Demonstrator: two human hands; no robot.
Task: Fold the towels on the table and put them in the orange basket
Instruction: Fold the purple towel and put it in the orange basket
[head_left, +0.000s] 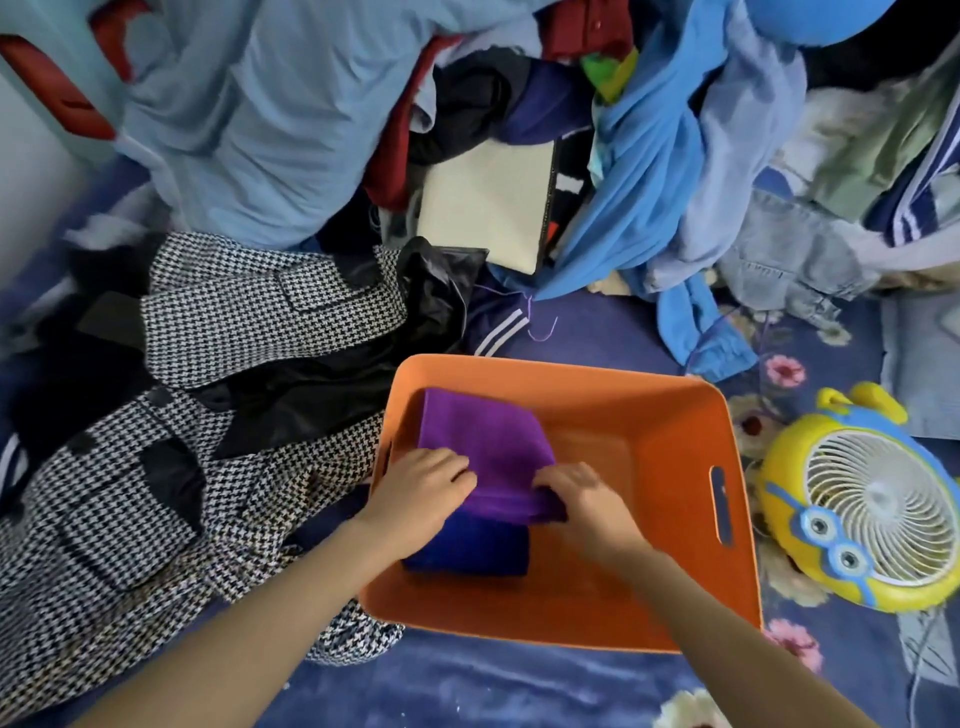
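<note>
While both arms are reaching into the orange basket, the left hand and the right hand are gripping the near edge of a folded purple towel, fingers curled on the cloth, hands close but not touching. That towel is lying along the basket's left side, overlapping a folded dark blue towel in the near left corner. The basket is sitting on a blue flowered sheet, with a checked coat against its left edge and a yellow fan just beside its right edge.
</note>
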